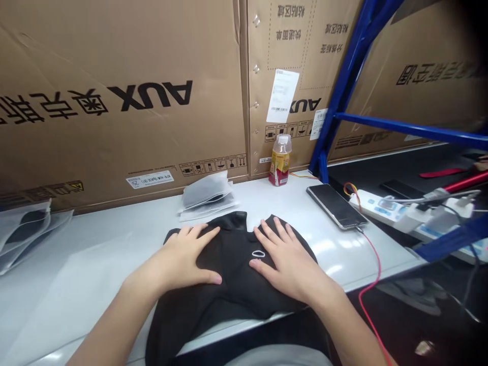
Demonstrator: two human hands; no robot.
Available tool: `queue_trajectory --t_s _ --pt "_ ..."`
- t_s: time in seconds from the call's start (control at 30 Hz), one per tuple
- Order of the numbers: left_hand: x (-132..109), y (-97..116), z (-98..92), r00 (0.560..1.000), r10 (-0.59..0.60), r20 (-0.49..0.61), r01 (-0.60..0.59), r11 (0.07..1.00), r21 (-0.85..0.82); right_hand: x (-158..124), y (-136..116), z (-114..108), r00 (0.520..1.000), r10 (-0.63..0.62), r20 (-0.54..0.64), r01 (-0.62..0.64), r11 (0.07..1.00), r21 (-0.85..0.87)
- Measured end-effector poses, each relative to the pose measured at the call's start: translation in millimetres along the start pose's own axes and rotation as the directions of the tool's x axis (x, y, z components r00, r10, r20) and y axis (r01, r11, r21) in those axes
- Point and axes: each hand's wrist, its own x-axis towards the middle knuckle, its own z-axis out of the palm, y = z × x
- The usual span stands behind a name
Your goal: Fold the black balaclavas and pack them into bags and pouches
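Observation:
A black cloth item point(236, 284) with a small white outline logo lies spread at the front edge of the white table, part of it hanging over. What kind of garment it is I cannot tell. My left hand point(186, 259) rests flat on its left part, thumb pointing right. On the right part, beside the logo, my right hand point(285, 259) presses down with fingers spread. Neither hand grips the cloth. Just behind it sits a stack of frosted plastic bags point(208, 195).
Large cardboard boxes point(125, 142) stand behind the table. A drink bottle point(281, 160), a phone point(336, 206) on a red cable point(375, 284) and a power strip point(375, 206) are to the right, near a blue metal frame point(343, 76). More frosted bags point(57, 229) lie left.

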Motion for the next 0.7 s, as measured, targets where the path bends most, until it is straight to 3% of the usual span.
queue_trajectory --t_s 0.17,0.37,0.5,0.6,0.7 --pt "18.6 -23.7 -14.1 0.994 0.024 -0.103 -0.016 0.996 0.083 0.3 3.8 -2.4 1.0 0.013 0.028 -0.013 1.0 0.023" --pt "44.3 -61.3 -21.1 0.917 -0.152 -0.368 0.258 0.931 0.258 -0.3 0.9 -2.6 0.999 0.024 0.034 -0.025 1.0 0.018" --pt "55.0 -72.0 -15.4 0.891 -0.138 -0.433 0.285 0.911 0.297 -0.6 1.7 -0.3 1.0 0.009 0.005 -0.009 1.0 0.019" --pt "47.0 -68.6 -19.1 0.848 -0.075 -0.524 0.265 0.918 0.297 -0.7 4.9 0.5 1.0 0.0 -0.013 0.0 1.0 0.014" --pt "14.1 -47.6 -22.2 0.763 0.012 -0.647 0.227 0.931 0.285 -2.0 4.6 -3.1 0.998 -0.026 -0.06 0.027 1.0 0.003"
